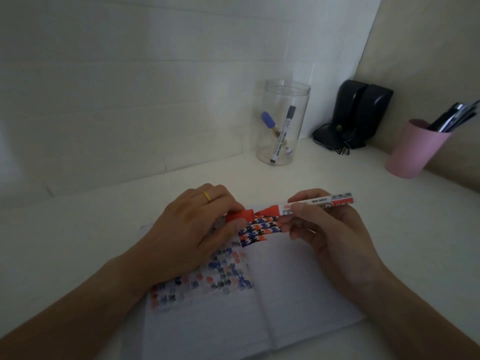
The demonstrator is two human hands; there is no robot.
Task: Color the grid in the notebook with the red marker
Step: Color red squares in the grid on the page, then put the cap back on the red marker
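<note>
An open notebook point(293, 294) lies on the white desk in front of me. Its left page and the top of its right page carry a grid point(259, 231) filled with red, blue and black marks. My right hand point(322, 229) holds the red marker point(319, 202) level above the notebook's top edge, its tip pointing left. My left hand point(197, 227), with a gold ring, pinches the red cap point(239, 215) just left of the marker's tip, a small gap between them. Part of the left page is hidden under my left hand.
A clear jar point(283, 123) with two markers stands at the back against the wall. A black device point(355, 115) with a cable sits in the corner. A pink cup point(413, 152) full of pens stands at the right.
</note>
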